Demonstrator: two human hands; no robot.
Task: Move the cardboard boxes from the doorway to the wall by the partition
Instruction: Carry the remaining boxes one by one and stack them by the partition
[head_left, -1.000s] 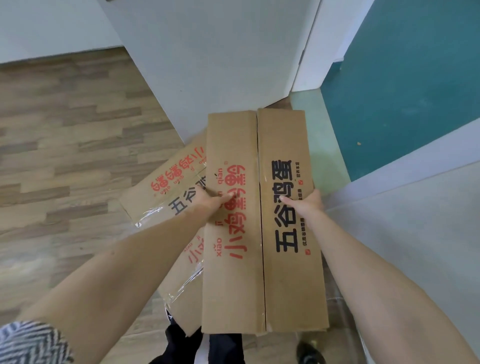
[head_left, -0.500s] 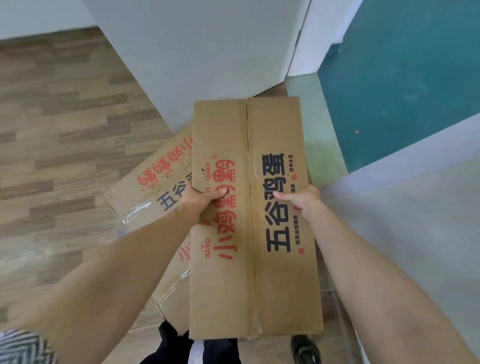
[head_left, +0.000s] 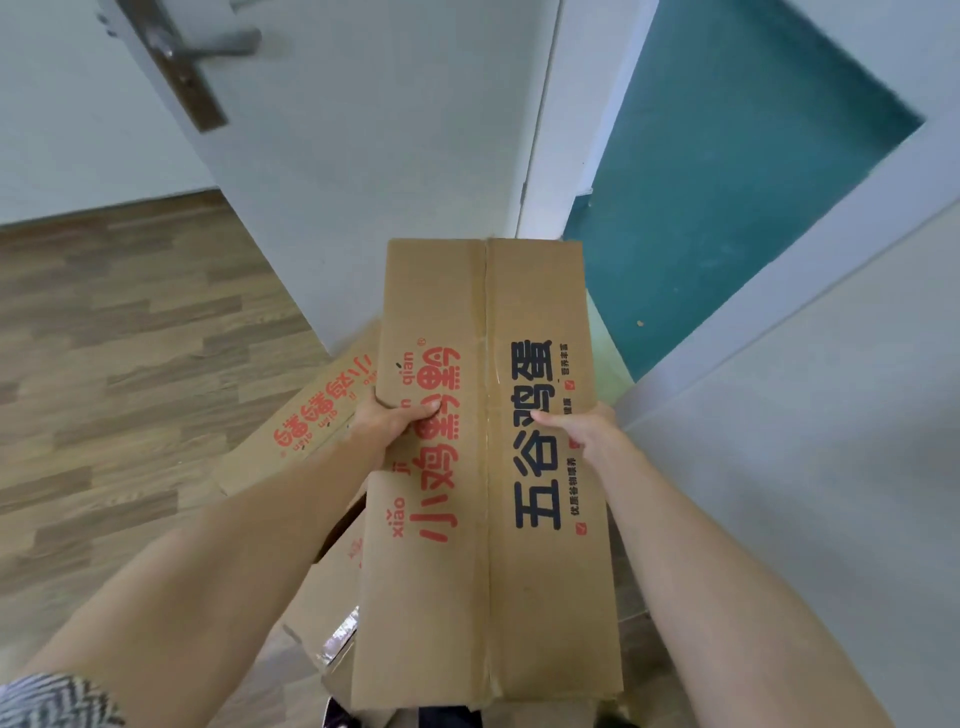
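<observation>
I hold a long brown cardboard box (head_left: 498, 597) with red and black printed characters lengthwise in front of me, above the floor. My left hand (head_left: 389, 421) grips its left edge with the thumb on top. My right hand (head_left: 582, 431) grips its right edge, thumb on top as well. Below and to the left a second cardboard box (head_left: 306, 421) with red print lies on the floor, and a further box (head_left: 322, 597) with torn clear tape shows under my left forearm. The undersides of the boxes are hidden.
An open white door (head_left: 337, 156) with a metal handle (head_left: 182, 62) stands just ahead. Right of it is the white door frame (head_left: 561, 130) and a teal floor (head_left: 727, 182) beyond. A white wall (head_left: 831, 467) runs along my right. Wood-pattern floor (head_left: 119, 338) spreads to the left.
The held box has risen off the stack toward my chest, and my view has tilted upward so the door handle now shows. Both hands keep their grip.
</observation>
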